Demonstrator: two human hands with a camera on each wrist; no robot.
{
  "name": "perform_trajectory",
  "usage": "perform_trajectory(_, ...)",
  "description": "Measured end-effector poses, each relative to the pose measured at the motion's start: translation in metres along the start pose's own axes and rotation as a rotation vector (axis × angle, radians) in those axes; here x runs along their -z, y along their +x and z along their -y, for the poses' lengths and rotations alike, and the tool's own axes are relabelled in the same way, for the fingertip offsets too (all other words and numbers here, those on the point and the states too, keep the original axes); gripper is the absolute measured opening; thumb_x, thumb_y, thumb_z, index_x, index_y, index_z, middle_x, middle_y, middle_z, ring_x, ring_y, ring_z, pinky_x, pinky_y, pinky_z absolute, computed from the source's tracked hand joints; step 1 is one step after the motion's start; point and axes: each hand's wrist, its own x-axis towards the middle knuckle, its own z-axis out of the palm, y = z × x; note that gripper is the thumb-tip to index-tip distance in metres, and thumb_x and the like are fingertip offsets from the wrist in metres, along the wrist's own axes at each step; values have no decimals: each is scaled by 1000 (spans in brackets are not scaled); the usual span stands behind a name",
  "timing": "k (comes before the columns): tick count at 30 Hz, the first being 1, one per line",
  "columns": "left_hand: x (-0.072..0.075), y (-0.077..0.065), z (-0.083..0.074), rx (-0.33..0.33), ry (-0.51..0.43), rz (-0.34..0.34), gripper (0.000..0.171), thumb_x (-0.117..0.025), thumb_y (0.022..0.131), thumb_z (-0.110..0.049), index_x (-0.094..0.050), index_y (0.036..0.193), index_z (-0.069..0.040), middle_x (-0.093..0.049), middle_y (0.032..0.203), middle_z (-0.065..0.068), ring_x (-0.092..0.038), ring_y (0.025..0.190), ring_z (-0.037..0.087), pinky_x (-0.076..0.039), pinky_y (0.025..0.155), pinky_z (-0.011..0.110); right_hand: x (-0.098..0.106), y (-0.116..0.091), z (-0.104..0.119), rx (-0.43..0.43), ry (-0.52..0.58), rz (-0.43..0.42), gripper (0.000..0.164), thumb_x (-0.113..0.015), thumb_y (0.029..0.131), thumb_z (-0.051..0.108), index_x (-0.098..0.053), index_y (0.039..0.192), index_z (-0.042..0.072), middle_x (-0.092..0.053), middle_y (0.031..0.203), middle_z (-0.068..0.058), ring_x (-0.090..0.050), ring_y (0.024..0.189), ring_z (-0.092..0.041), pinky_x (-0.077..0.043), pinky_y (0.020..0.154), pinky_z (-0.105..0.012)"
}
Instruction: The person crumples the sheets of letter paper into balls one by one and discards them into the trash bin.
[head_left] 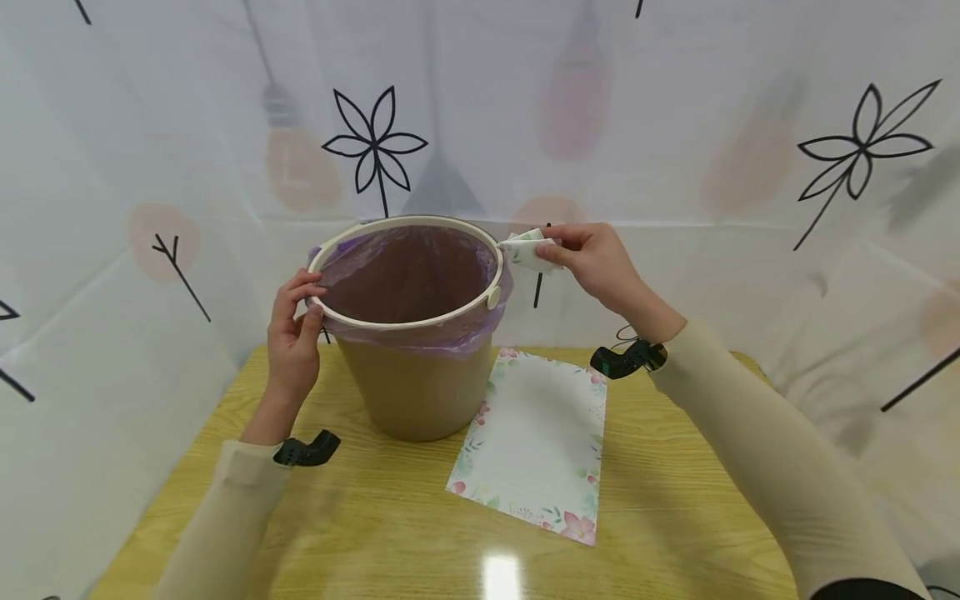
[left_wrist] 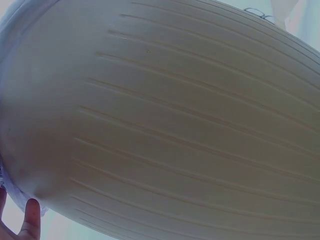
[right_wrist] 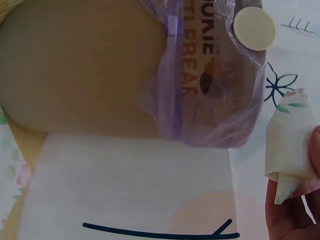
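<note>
A brown bucket-like trash bin (head_left: 420, 383) with a cream rim stands on the table, lined with a purple plastic bag (head_left: 465, 340) folded over its edge. My left hand (head_left: 294, 333) grips the rim at the left, fingers over the top and thumb outside. In the left wrist view the ribbed bin wall (left_wrist: 190, 120) fills most of the picture, with a thumb (left_wrist: 31, 220) at the lower left. Just right of the rim, my right hand (head_left: 600, 258) pinches a small folded piece of floral paper (head_left: 528, 248). The right wrist view shows this folded paper (right_wrist: 290, 145) beside the bin's round handle button (right_wrist: 255, 28).
A white sheet of paper (head_left: 536, 442) with a floral border lies flat on the wooden table (head_left: 360, 517), right of the bin. Behind the table hangs a pale cloth (head_left: 480, 100) printed with flowers and lamps.
</note>
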Motion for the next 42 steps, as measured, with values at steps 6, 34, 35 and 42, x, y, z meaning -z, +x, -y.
perform_trajectory(6, -1, 0, -3, 11, 13, 4, 29, -50, 105, -8, -50, 116, 19, -49, 139, 17, -23, 147, 29, -45, 75, 19, -1, 12, 8, 2, -28, 48, 31, -64, 99, 20, -69, 125, 2, -66, 122, -14, -58, 102, -21, -50, 85, -31)
perform_trajectory(34, -1, 0, 0, 24, -8, 17, 26, -50, 104, -5, -50, 118, 16, -45, 141, 22, -22, 148, 29, -49, 88, 19, -20, 66, 50, 17, 34, 545, 24, -66, 93, 8, -73, 115, 1, -66, 115, -12, -57, 100, -26, -46, 93, -43)
perform_trajectory(35, -2, 0, 0, 22, -9, 17, 26, -50, 104, -5, -50, 118, 16, -45, 141, 22, -22, 148, 29, -50, 88, 19, -21, 66, 51, 12, 34, 562, 24, -66, 92, 7, -73, 114, 1, -67, 114, -13, -57, 100, -26, -46, 94, -43)
perform_trajectory(42, -1, -1, 0, 15, -26, 0, 29, -51, 104, -9, -50, 118, 16, -49, 140, 16, -22, 147, 29, -49, 81, 18, -38, 73, 63, -8, -81, 665, 25, -67, 88, 6, -75, 112, 4, -69, 112, -9, -58, 100, -25, -46, 93, -39)
